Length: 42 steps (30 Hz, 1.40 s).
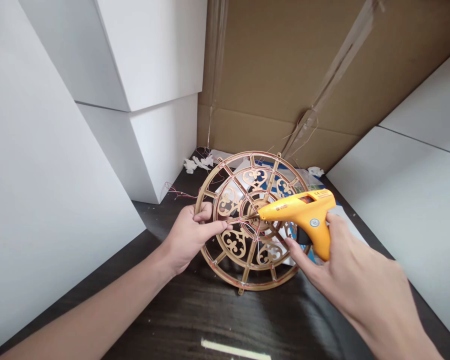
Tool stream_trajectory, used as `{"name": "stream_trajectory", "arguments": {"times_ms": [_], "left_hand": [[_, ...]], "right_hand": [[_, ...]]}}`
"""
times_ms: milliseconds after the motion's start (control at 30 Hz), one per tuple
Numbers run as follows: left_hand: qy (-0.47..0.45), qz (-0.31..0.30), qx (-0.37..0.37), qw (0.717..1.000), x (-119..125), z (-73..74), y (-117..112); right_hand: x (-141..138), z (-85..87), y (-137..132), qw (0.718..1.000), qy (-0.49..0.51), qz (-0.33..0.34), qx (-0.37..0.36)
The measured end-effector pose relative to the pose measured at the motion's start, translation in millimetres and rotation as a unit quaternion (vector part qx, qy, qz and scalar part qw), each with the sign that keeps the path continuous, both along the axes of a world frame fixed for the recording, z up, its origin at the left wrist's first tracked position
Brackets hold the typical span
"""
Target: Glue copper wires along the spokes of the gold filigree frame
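Observation:
A round gold openwork frame [250, 260] with spokes, scroll ornaments and thin red wires along its ribs is held tilted above the dark surface. My left hand [191, 231] grips its left rim, thumb stretched along a spoke. My right hand [354, 267] is wrapped around the handle of a yellow hot glue gun [300, 207]. The gun's nozzle points left and sits at the frame's hub, by the inner end of the spoke near my left thumb. Whether the tip touches the frame, I cannot tell. A white wire [257, 245] curves below the hub.
White boxes [153, 50] stand at the left, and white panels [408, 185] at the right. Taped cardboard [270, 65] closes off the back. Crumpled white tissue [198, 164] and loose wires lie behind the frame. A pale strip [235, 349] lies on the dark wooden table [172, 320] in front.

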<state>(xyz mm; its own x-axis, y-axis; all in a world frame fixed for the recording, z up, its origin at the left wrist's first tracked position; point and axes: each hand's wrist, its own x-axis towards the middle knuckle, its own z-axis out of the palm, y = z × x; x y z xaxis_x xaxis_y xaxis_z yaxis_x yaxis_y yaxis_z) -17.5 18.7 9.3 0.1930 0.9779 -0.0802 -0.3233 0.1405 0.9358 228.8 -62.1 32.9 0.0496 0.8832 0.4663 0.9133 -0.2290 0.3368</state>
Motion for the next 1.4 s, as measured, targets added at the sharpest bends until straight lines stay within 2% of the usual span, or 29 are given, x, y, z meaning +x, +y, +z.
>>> {"name": "stream_trajectory", "arguments": {"times_ms": [367,933,1400], "left_hand": [[0.006,0.001,-0.002,1.000,0.0,-2.3,0.8],[0.010,-0.002,-0.011,1.000,-1.0,-1.6,0.0],[0.003,-0.002,-0.011,1.000,-0.3,-0.6,0.1]], "right_hand": [[-2.4,2.3,0.0,1.000,0.011,-0.014,-0.005],[-9.1,1.8,0.6,1.000,0.024,0.002,0.000],[-3.2,1.9,1.2,1.000,0.030,-0.007,0.006]]}}
